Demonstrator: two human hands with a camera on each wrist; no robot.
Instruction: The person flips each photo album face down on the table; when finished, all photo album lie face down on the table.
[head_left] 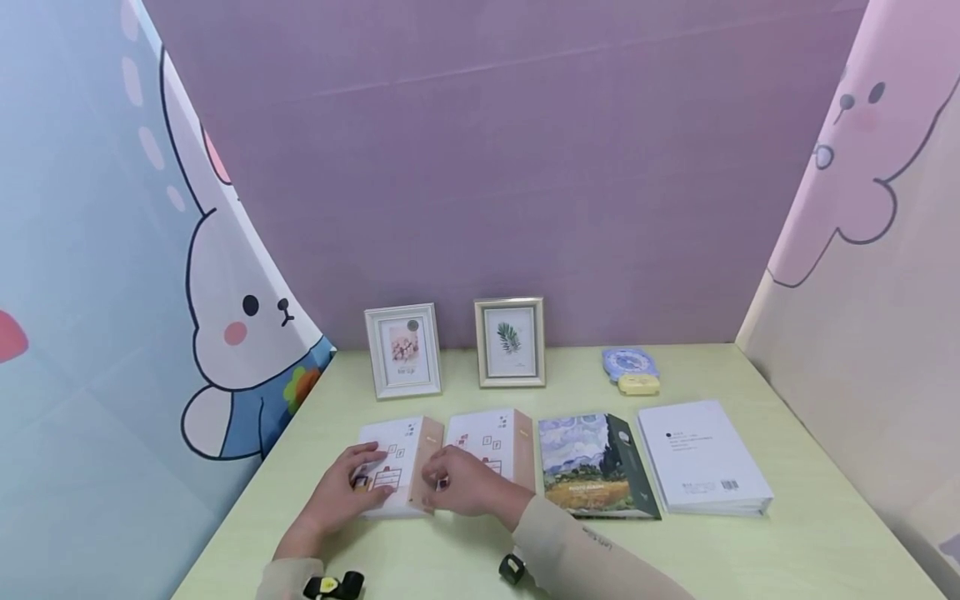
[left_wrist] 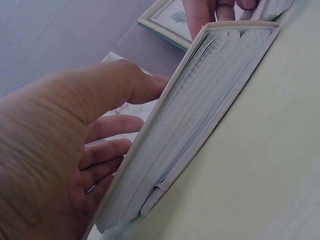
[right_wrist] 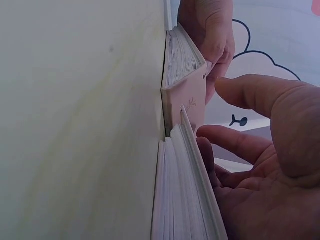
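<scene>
A white photo album (head_left: 384,432) with a pink-beige spine lies flat at the left end of a row. My left hand (head_left: 341,492) rests on its cover, thumb and fingers spread out. In the left wrist view, the album's thick page block (left_wrist: 200,110) shows beside the thumb. My right hand (head_left: 468,483) is at this album's spine (right_wrist: 187,102), above the lower left of a second, matching album (head_left: 491,423). Its fingers are loosely bent, the thumb stands apart from them in the right wrist view, and nothing is visible between them.
To the right lie an album with a painted landscape cover (head_left: 573,454) and a plain white album (head_left: 701,454). Behind stand a white picture frame (head_left: 405,350) and a gold-edged frame (head_left: 510,342). A blue round item (head_left: 628,362) and a yellow item (head_left: 639,385) sit at back right.
</scene>
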